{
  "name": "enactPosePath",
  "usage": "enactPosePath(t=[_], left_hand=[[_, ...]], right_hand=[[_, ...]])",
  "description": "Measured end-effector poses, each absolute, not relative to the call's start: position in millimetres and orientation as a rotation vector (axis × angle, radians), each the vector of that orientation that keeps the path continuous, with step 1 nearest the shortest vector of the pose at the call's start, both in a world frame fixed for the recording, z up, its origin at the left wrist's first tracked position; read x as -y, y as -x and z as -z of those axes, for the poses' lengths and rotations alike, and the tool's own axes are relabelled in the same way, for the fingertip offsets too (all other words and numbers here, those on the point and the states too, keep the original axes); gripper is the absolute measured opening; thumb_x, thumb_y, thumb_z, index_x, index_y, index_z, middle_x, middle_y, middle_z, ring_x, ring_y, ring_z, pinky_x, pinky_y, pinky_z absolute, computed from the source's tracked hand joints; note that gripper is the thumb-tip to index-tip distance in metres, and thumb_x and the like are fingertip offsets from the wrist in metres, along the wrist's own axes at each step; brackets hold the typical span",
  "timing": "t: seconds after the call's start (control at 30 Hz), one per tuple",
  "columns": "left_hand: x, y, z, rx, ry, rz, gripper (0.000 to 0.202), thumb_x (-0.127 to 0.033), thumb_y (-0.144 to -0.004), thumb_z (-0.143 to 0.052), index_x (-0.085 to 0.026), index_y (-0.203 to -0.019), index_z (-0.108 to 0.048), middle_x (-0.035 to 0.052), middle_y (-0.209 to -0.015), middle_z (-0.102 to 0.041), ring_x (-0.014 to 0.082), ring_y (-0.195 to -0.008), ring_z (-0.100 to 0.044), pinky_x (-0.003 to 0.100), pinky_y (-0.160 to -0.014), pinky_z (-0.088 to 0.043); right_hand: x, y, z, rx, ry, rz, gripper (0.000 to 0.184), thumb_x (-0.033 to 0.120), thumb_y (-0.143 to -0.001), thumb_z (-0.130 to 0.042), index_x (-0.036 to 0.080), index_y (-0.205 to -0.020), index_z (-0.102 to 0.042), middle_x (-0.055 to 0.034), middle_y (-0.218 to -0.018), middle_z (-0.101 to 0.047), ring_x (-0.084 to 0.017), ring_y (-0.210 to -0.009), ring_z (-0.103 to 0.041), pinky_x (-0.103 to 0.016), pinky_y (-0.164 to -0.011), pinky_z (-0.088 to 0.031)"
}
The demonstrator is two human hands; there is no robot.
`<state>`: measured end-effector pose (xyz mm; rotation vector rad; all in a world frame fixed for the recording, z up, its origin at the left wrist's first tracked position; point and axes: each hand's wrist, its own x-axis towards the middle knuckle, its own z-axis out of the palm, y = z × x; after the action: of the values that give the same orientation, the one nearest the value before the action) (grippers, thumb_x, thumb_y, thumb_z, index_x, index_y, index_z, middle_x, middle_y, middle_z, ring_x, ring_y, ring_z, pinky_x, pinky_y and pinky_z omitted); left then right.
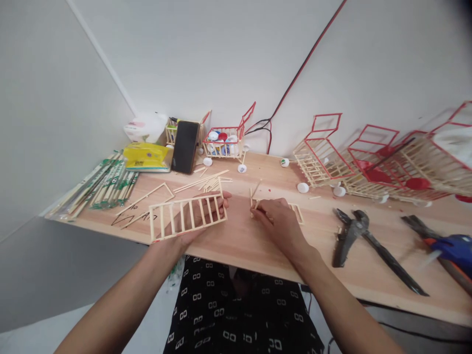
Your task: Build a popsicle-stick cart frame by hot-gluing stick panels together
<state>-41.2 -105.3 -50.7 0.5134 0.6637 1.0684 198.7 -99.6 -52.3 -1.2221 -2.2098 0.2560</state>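
Observation:
My left hand (195,236) holds up a ladder-like panel of thin wooden sticks (172,219), with several rungs between two rails. Its fingers curl behind the panel's right end, and the panel hides part of the palm. On the tabletop, my right hand (278,219) is closed, its fingertips pinched at a short wooden stick (251,196). Under and beyond that hand lies a smaller stick frame (298,214), partly covered by it. Loose wooden sticks (212,184) are piled behind the left hand.
Packed stick bundles (110,182), a yellow packet (147,156) and a leaning phone (185,147) occupy the left. Small stick carts with red trim stand along the wall, one holding bottle caps (222,137). At right lie a black cutter (354,231) and a blue-handled tool (453,250).

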Motion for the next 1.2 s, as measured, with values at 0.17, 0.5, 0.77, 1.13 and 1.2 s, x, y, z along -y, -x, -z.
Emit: enactPosePath(t=[0.17, 0.5, 0.77, 1.13, 1.2], left_hand=[[106, 36, 48, -0.720, -0.557, -1.118, 0.028, -0.014, -0.085, -0.051, -0.001, -0.100, -0.071, 0.0164, -0.093, -0.073, 0.0200, -0.084, -0.070, 0.027, -0.077, -0.058], [101, 40, 62, -0.760, -0.744, -1.190, 0.029, -0.021, -0.087, -0.054, -0.004, -0.103, -0.071, 0.0163, -0.093, -0.073, 0.0201, -0.084, -0.069, 0.026, -0.074, -0.057], [106, 40, 59, -0.875, -0.692, -1.220, 0.028, -0.021, -0.083, -0.057, -0.004, -0.101, -0.071, 0.0169, -0.097, -0.073, 0.0203, -0.087, -0.069, 0.027, -0.079, -0.056], [116, 44, 51, -0.985, -0.587, -1.275, 0.028, -0.028, -0.084, -0.057, -0.013, -0.105, -0.068, 0.0146, -0.101, -0.071, 0.0275, -0.101, -0.066, 0.038, -0.084, -0.058], [114, 43, 51, -1.000, -0.596, -1.264, 0.028, -0.026, -0.085, -0.056, -0.012, -0.106, -0.068, 0.0150, -0.101, -0.071, 0.0259, -0.098, -0.067, 0.036, -0.082, -0.058]], right_hand=[[100, -199, 51, 2.218, 1.228, -0.257, 0.018, 0.025, -0.093, -0.055, 0.021, -0.075, -0.055, 0.0007, -0.072, -0.065, -0.016, -0.069, -0.056, -0.030, -0.075, -0.034], [100, -198, 51, 2.211, 1.232, -0.306, 0.017, 0.024, -0.094, -0.054, 0.021, -0.077, -0.055, 0.0011, -0.073, -0.065, -0.016, -0.072, -0.057, -0.031, -0.077, -0.034], [100, -200, 50, 2.204, 1.234, -0.289, 0.014, 0.024, -0.093, -0.055, 0.021, -0.080, -0.059, 0.0015, -0.076, -0.068, -0.015, -0.073, -0.059, -0.032, -0.080, -0.034], [101, -202, 48, 2.182, 1.235, -0.243, 0.010, 0.027, -0.088, -0.063, 0.022, -0.096, -0.066, 0.0008, -0.082, -0.073, -0.016, -0.077, -0.064, -0.033, -0.079, -0.036], [102, -203, 47, 2.166, 1.226, -0.233, 0.013, 0.029, -0.087, -0.065, 0.022, -0.098, -0.066, 0.0010, -0.082, -0.072, -0.016, -0.076, -0.064, -0.033, -0.079, -0.036]])
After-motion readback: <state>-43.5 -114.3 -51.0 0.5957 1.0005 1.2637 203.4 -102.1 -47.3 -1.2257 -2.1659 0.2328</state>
